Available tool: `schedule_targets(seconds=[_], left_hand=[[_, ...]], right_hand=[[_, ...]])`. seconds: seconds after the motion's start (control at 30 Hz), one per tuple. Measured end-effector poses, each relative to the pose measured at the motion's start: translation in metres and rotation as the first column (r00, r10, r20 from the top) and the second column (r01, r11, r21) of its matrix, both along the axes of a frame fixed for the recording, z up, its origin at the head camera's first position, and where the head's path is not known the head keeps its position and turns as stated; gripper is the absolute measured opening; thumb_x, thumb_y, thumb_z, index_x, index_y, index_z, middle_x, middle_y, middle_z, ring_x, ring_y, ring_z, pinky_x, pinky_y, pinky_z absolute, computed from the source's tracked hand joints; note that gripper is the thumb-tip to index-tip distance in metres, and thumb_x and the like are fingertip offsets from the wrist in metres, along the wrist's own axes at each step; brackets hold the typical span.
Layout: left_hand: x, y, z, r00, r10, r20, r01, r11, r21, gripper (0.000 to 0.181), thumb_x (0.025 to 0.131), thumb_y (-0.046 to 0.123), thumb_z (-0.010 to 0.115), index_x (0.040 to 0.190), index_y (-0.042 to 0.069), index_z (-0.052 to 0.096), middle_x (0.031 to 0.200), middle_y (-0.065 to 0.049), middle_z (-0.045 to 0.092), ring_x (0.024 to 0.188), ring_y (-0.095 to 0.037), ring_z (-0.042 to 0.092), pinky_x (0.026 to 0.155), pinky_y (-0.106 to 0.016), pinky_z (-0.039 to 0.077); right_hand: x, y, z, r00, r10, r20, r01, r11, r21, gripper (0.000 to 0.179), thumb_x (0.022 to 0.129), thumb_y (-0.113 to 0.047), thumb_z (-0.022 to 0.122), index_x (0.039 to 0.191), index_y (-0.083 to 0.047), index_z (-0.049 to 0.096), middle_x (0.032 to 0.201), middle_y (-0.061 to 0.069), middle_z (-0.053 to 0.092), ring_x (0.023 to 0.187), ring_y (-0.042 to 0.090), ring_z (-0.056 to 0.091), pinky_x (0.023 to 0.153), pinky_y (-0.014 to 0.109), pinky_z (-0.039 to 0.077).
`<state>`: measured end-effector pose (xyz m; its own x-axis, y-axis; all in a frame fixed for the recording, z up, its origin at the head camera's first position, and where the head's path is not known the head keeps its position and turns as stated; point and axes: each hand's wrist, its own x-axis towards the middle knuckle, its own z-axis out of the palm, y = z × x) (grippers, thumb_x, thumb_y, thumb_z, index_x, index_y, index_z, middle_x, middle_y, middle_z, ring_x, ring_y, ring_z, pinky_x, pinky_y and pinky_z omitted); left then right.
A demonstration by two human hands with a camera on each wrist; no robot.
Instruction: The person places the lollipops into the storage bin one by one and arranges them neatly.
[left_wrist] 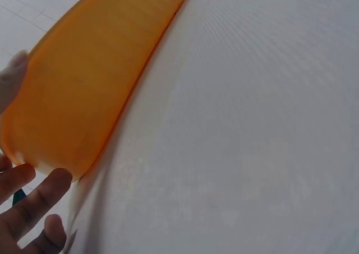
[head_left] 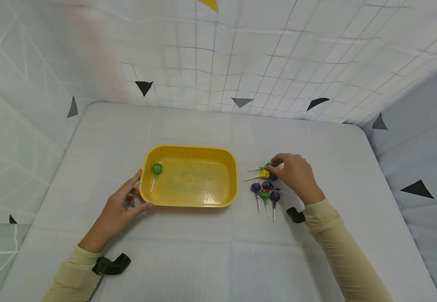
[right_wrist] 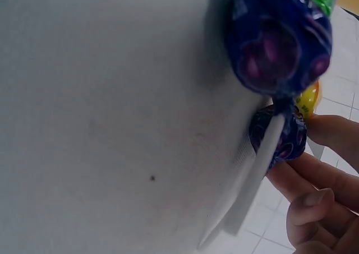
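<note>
My left hand (head_left: 118, 209) grips the left end of a shallow yellow tray (head_left: 188, 206), thumb along the near side and fingers at the end wall. The left wrist view shows the fingertips (left_wrist: 59, 178) against the tray's outer wall. Inside the tray, at its left, lies a green lollipop (head_left: 157, 169) with a white stick. To the right of the tray, my right hand (head_left: 295, 174) pinches another green lollipop (head_left: 262, 168) between thumb and forefinger, partly hiding it. Close under those fingers are a yellow lollipop (head_left: 265, 174) and a dark purple one (head_left: 273, 177).
Nearer to me lie several more wrapped lollipops: a purple one (head_left: 256, 187), a green one (head_left: 265, 195) and others, sticks mostly pointing toward me. All rest on a white-covered table (head_left: 188, 247). Patterned white cloth (head_left: 203, 54) hangs behind and at both sides.
</note>
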<state>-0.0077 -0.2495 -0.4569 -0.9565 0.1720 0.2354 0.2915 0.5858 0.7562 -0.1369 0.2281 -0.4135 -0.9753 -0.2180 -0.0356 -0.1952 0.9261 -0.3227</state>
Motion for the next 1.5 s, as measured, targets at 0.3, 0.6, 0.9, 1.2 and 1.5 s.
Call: schedule_targets(seconds=[0.3,0.6,0.9,1.2,1.5], left_hand=[[0.0,0.0,0.0,1.0,-0.002,-0.003,0.002,1.0,0.004,0.1,0.08,0.005,0.088,0.163,0.009,0.032,0.099,-0.009,0.068,0.074,-0.016,0.051,0.064,-0.02,0.044],[0.001,0.001,0.002,1.0,0.008,0.012,-0.008,1.0,-0.013,0.099,0.081,0.006,0.087,0.163,0.01,0.032,0.099,-0.008,0.067,0.075,-0.016,0.052,0.065,-0.021,0.044],[0.001,0.0,-0.001,1.0,-0.003,-0.003,0.003,1.0,-0.003,0.1,0.08,0.005,0.088,0.163,0.01,0.032,0.097,-0.007,0.067,0.073,-0.013,0.051,0.064,-0.021,0.044],[0.001,0.0,0.0,1.0,-0.001,-0.007,0.0,1.0,-0.006,0.1,0.079,0.004,0.088,0.163,0.01,0.032,0.096,-0.007,0.067,0.073,-0.013,0.051,0.063,-0.021,0.044],[0.001,0.0,-0.001,1.0,0.003,0.004,-0.003,1.0,0.007,0.1,0.08,0.005,0.088,0.163,0.012,0.032,0.099,-0.008,0.068,0.074,-0.014,0.05,0.065,-0.021,0.044]], right_hand=[[-0.006,-0.007,0.001,0.999,0.009,0.043,-0.008,1.0,-0.03,0.029,0.095,-0.032,0.077,0.112,-0.008,0.079,0.107,0.013,0.079,0.059,0.018,0.058,0.049,0.03,0.043],[-0.012,-0.015,-0.004,0.994,0.057,0.093,-0.048,0.995,-0.089,0.026,0.097,-0.029,0.074,0.116,-0.011,0.078,0.109,0.01,0.078,0.07,0.02,0.061,0.059,0.031,0.047],[-0.012,-0.02,-0.006,0.987,0.132,0.095,-0.119,0.984,-0.131,0.025,0.098,-0.027,0.074,0.118,-0.014,0.078,0.099,0.007,0.078,0.06,0.016,0.053,0.053,0.03,0.041],[-0.011,-0.024,-0.005,0.986,0.116,0.123,-0.103,0.988,-0.112,0.025,0.096,-0.033,0.075,0.114,-0.016,0.079,0.109,0.006,0.078,0.068,0.017,0.058,0.059,0.032,0.047],[-0.011,-0.03,-0.004,0.982,0.131,0.138,-0.115,0.986,-0.118,0.025,0.095,-0.031,0.077,0.114,-0.016,0.079,0.11,0.005,0.078,0.068,0.016,0.059,0.061,0.031,0.047]])
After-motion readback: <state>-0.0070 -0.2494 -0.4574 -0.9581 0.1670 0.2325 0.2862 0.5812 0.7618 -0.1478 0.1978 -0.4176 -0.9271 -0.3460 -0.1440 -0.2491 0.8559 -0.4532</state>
